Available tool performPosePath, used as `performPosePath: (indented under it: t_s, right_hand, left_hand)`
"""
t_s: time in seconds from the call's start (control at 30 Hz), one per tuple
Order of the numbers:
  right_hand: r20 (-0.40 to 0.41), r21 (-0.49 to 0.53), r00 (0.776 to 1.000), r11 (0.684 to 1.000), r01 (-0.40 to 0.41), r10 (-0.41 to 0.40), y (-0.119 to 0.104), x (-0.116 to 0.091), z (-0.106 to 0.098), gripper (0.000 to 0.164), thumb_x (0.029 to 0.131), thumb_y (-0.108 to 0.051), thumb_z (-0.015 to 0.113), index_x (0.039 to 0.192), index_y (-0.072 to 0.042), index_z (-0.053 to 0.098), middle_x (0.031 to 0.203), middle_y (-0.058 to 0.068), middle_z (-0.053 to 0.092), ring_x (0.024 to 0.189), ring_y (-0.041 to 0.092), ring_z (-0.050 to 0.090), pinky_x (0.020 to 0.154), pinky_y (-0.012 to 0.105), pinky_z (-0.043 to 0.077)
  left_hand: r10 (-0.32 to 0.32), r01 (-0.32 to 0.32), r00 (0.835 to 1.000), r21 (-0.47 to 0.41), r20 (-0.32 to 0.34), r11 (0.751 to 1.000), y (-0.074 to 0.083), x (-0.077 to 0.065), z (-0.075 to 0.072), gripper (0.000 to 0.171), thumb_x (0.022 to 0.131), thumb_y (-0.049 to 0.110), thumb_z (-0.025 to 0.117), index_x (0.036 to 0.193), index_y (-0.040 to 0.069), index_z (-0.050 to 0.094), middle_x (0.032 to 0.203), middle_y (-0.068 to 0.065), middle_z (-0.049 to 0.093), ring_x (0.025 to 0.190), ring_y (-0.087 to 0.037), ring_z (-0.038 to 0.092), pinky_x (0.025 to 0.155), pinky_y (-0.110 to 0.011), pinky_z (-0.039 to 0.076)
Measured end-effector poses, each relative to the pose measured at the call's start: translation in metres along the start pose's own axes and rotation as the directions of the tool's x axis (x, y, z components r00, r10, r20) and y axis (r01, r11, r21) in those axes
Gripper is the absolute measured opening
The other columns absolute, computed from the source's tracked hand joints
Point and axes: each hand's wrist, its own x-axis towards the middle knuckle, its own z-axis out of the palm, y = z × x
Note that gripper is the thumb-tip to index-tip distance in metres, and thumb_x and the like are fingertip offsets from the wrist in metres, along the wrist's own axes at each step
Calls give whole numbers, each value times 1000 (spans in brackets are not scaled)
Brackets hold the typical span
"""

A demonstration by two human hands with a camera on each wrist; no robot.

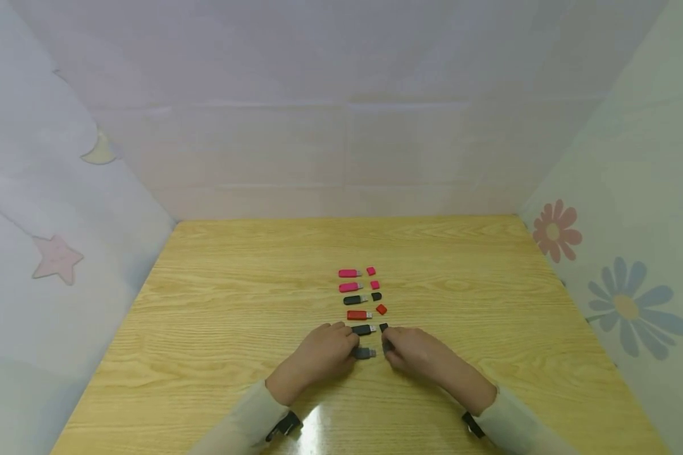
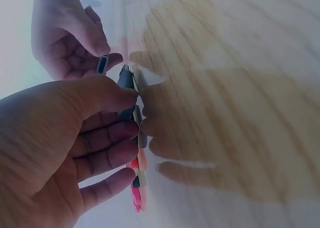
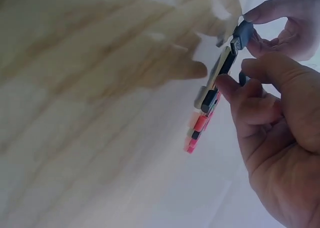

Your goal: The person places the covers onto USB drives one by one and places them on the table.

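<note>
My left hand (image 1: 326, 351) pinches the near end of a grey USB stick (image 1: 365, 353), its metal plug pointing right. In the right wrist view the stick (image 3: 244, 33) sits between thumb and fingers. Opposite, my right hand (image 1: 418, 354) pinches a small grey cap; its hollow end (image 2: 102, 64) shows in the left wrist view. Cap and plug are apart. Just beyond, a black USB stick (image 1: 364, 329) lies by the left fingertips, and its black cap (image 1: 384, 327) lies by the right fingertips.
Farther back in a column lie a red USB stick (image 1: 358, 315) with red cap (image 1: 381, 309), a black one (image 1: 355, 299) with black cap (image 1: 377, 296), and two pink sticks (image 1: 350, 273) with pink caps (image 1: 371, 271). The wooden table (image 1: 233, 284) meets pale walls on three sides.
</note>
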Motion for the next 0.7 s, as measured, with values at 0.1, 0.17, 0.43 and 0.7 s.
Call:
performPosePath:
  t_s: [0.1, 0.17, 0.43, 0.7]
  right_hand:
    - [-8, 71, 1000, 997, 8, -7, 2, -1, 1, 9, 94, -12, 70, 96, -12, 62, 77, -9, 56, 62, 1, 47, 52, 19, 42]
    - [-13, 107, 1000, 994, 9, -8, 2, -2, 0, 10, 93, -11, 70, 95, -13, 61, 76, -10, 55, 60, 0, 46, 50, 19, 42]
    - [-34, 275, 999, 962, -11, 22, 6, -3, -1, 11, 96, -11, 68, 99, -18, 60, 81, -12, 57, 67, 2, 50, 58, 21, 47]
    - [-235, 462, 972, 881, 107, 5, 11, -6, -6, 8, 97, -11, 69, 103, -15, 64, 89, -8, 67, 76, 3, 59, 64, 24, 51]
  left_hand:
    - [-20, 21, 1000, -43, 14, 999, 0, 1, 0, 11, 88, 24, 76, 90, 18, 67, 84, 8, 64, 77, -9, 57, 68, -25, 48]
    - [-26, 26, 1000, -54, 16, 998, 0, 1, 0, 11, 89, 23, 75, 90, 18, 66, 83, 8, 63, 77, -8, 58, 69, -25, 49]
    - [-64, 77, 996, -297, 55, 952, -5, -1, 0, 6, 94, 23, 71, 91, 20, 67, 84, 11, 60, 77, -4, 55, 69, -21, 49]
    - [-118, 113, 992, -615, 33, 780, -18, -7, -13, 5, 100, 22, 66, 101, 18, 64, 90, 11, 63, 81, -3, 57, 74, -23, 51]
